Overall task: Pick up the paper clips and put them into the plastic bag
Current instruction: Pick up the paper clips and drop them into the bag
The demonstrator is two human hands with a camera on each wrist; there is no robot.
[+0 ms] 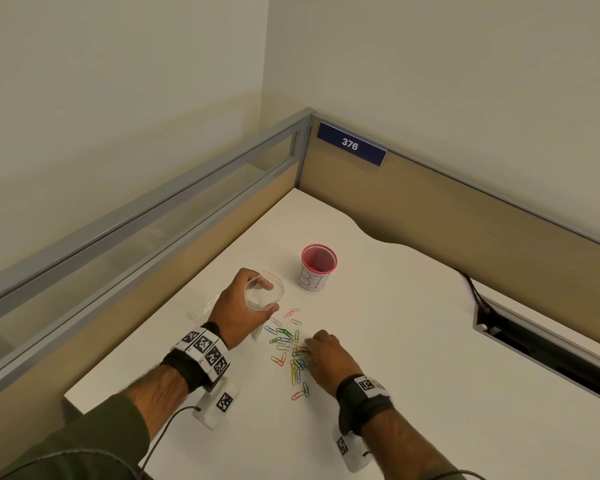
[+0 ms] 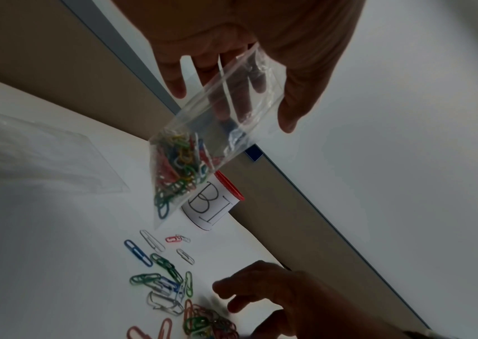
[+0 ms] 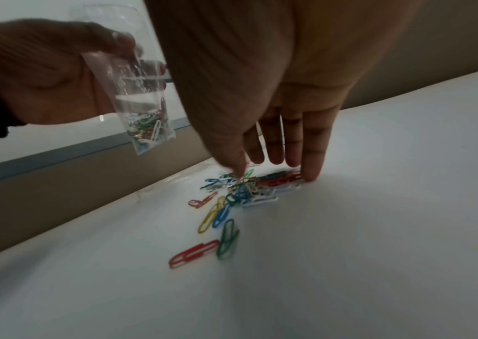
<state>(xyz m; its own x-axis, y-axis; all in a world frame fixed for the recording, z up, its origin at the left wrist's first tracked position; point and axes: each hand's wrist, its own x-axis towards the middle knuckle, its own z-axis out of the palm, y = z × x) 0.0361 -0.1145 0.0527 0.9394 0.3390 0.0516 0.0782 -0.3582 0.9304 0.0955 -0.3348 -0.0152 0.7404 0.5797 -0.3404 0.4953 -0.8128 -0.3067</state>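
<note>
The left hand point(image 1: 241, 299) grips the plastic bag point(image 2: 202, 146) by its top, held clear of the table point(image 1: 413, 341) toward the left edge — some clips already sit in its bottom. The loose paper clips point(image 1: 290, 348) lie mid-table, directly under the right hand point(image 1: 326, 355), whose straight fingers point(image 3: 313, 160) press down on the pile, gripping nothing yet — the bag waits up and to its left.

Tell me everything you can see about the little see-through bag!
The plastic bag is small, clear and crinkly, with a thin red line at its mouth. It hangs in the air above the white table, mouth up and held open. The left hand grips its top, fingers and thumb curled around the opening. Many colourful paper clips are heaped in its bottom corner. Nothing else touches it.
</note>
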